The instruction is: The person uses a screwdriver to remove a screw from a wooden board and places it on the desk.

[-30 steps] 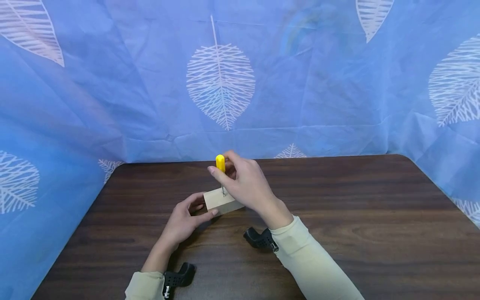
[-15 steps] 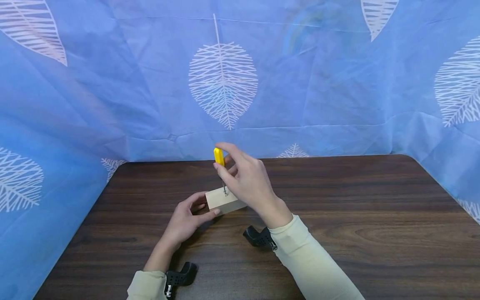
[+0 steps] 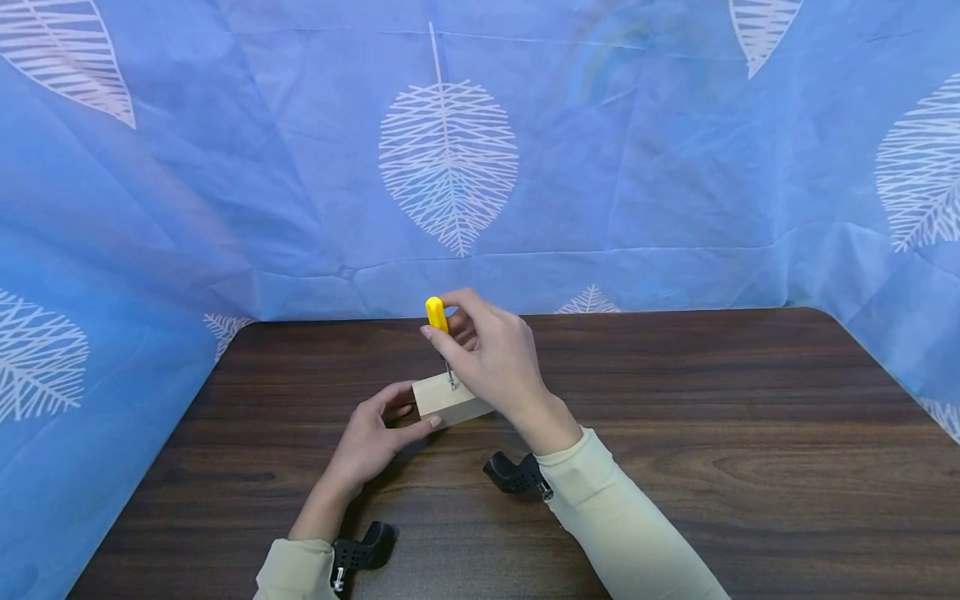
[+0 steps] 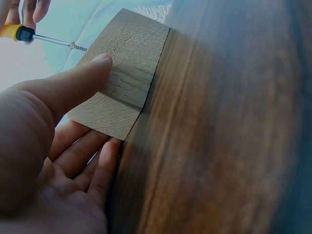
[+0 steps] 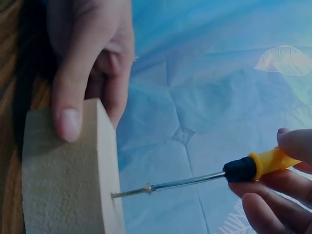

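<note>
A pale wooden block (image 3: 454,408) lies on the table, angled slightly, its right end hidden behind my right hand in the head view. My left hand (image 3: 367,437) holds its left end, the thumb on the near face and the fingers at the far side. Out of the block's top stands a screw (image 5: 131,193), its tip sunk in and much of the thread exposed. The tip of a screwdriver (image 5: 190,182) with a yellow and black handle meets the screw head. My right hand (image 3: 501,358) grips that handle between thumb and fingers, above the block.
The dark wood-grain table (image 3: 712,417) spreads around both hands. A blue cloth (image 3: 300,167) with white leaf prints hangs behind and beside it. Black wrist mounts (image 3: 363,546) stick out from both cream sleeves (image 3: 622,517).
My right index finger stretched over the top of the screwdriver handle, then drew back round its side. The handle leans a little more to the left. The left hand and block stay put.
</note>
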Demonstrator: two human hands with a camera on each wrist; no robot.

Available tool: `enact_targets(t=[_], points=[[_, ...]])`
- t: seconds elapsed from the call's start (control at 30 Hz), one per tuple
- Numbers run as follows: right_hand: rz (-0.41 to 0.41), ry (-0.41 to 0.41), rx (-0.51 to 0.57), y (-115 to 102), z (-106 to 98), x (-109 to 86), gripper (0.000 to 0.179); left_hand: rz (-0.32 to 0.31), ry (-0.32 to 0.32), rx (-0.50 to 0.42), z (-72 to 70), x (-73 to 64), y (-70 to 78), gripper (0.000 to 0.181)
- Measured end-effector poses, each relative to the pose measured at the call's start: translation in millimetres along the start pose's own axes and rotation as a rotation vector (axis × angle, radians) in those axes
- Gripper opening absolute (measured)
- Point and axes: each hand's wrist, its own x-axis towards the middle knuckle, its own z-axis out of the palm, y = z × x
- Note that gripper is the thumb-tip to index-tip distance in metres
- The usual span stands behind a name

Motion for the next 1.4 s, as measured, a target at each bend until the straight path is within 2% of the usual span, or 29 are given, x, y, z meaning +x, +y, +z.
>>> enact_targets(t=[0.1,0.2,0.37,0.47,0.63,0.87,1.03,1.23,1.4], points=[[0.006,-0.013,0.026,-1.1,-1.3,0.9,0.027,-0.006,0.002,0.005,-0.1,0.2,0.7,0.06],[0.027,-0.062,0.069,-2.0,-4.8,2.0,0.028,-0.009,0.003,0.006,-0.3,0.4,1.1,0.06],[0.118,-0.202,0.131,-4.4,-13.1,5.9,0.03,-0.007,0.005,0.008,0.0,-0.3,0.7,0.058],[0.172,-0.241,0.135,-6.3,-15.4,7.6,0.027,-0.004,0.006,0.002,0.4,-0.8,-0.2,0.057],[0.201,-0.202,0.131,-9.2,-13.0,8.0,0.024,0.002,0.007,-0.003,0.8,-1.0,-1.0,0.056],[0.13,-0.15,0.06,-8.2,-7.9,9.1,0.019,-0.005,0.001,0.004,0.3,-0.3,-0.1,0.058],[0.104,-0.168,0.06,-8.7,-9.6,11.9,0.015,-0.006,0.004,0.006,-0.7,0.9,1.3,0.058],[0.169,-0.251,0.15,-9.0,-15.7,13.3,0.012,-0.003,0.0,0.006,-0.9,0.8,1.0,0.059],[0.233,-0.227,0.135,-8.2,-14.8,11.3,0.019,-0.004,0.003,0.009,0.3,-0.2,0.1,0.058]])
